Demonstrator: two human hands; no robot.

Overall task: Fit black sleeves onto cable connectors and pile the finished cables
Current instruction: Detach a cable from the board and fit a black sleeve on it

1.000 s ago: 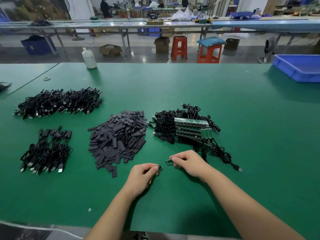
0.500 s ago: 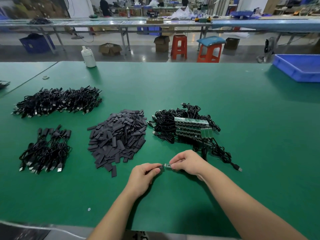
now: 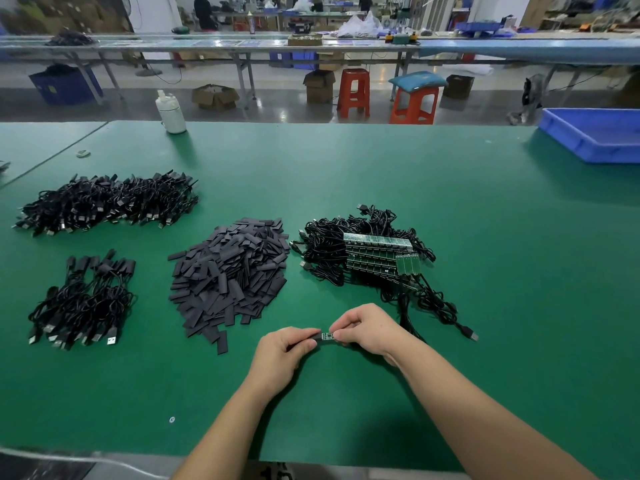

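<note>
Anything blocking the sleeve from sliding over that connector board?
Nothing visible. The left hand holds the black sleeve end-on against the small connector board pinched by the right hand, with bare green table below.

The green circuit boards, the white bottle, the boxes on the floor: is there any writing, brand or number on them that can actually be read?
None can be read.
Green circuit boards on the cable pile: markings too small.
Small board pinched between left hand and right hand: white specks, illegible.
White bottle: no label visible.
Cardboard boxes: no print legible.
Papers on the far bench: blurred.
</note>
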